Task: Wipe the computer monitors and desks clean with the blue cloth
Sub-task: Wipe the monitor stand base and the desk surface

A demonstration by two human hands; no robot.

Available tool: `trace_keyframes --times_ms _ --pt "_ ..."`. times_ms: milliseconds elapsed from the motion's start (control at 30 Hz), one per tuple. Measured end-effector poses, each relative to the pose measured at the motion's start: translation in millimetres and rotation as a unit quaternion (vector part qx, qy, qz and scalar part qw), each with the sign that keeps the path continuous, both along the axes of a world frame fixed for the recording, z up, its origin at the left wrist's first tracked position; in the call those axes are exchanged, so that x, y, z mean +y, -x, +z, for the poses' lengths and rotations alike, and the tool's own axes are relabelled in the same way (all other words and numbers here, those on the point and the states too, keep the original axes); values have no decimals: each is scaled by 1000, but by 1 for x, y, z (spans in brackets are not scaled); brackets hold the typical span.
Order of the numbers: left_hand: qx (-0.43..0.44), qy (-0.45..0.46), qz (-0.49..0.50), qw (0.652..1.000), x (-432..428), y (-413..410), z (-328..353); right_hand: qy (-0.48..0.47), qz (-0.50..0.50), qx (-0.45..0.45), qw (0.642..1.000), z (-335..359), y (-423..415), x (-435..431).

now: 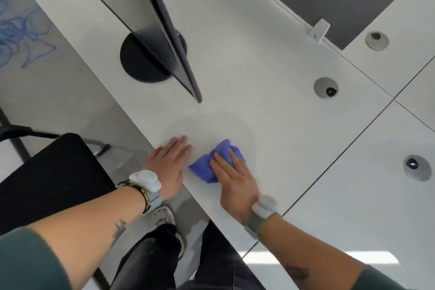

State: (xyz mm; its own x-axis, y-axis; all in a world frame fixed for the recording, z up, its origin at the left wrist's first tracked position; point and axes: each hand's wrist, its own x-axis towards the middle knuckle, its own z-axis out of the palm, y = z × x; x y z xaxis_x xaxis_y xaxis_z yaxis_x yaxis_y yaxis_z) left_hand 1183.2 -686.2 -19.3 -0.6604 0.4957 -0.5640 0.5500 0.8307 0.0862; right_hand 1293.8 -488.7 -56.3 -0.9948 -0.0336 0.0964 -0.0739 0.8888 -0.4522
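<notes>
A white worktop (247, 66) runs diagonally and abuts others, with a round grommet (326, 88) set in it. A monitor (162, 19) stands on it. At the near edge the right grip (235, 181) presses the bunched cloth (202, 168) down with straight fingers. The left grip (170, 162) lies wide and flat just beside it. A black chair (51, 179) stands on the grey floor (47, 92).

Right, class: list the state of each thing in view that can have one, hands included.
left hand: flat on the desk, holding nothing
right hand: fingers flat on the blue cloth
blue cloth: bunched, pressed onto the desk
monitor: upright on its round base
</notes>
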Motion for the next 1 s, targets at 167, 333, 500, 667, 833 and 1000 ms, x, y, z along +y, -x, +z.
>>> trace_keyframes --times_ms 167,333,500,667,833,1000 --pt "1 -7 -11 1000 -1 -1 -3 -68 -246 -20 967 -14 -18 113" --pt "12 -53 -68 996 -18 -18 -6 -50 -187 10 981 -31 -52 -10" --pt "-17 -54 -126 990 -55 -29 -3 21 -19 -55 998 -20 -64 -162" --pt "-6 -63 -105 992 -76 -15 11 56 -191 114 973 19 -82 -112" --pt "1 -63 -113 992 -66 -9 18 -30 -388 -160 907 15 -82 -15" --pt "3 -73 -89 993 -65 1 13 -74 -191 -163 965 -1 -30 -107"
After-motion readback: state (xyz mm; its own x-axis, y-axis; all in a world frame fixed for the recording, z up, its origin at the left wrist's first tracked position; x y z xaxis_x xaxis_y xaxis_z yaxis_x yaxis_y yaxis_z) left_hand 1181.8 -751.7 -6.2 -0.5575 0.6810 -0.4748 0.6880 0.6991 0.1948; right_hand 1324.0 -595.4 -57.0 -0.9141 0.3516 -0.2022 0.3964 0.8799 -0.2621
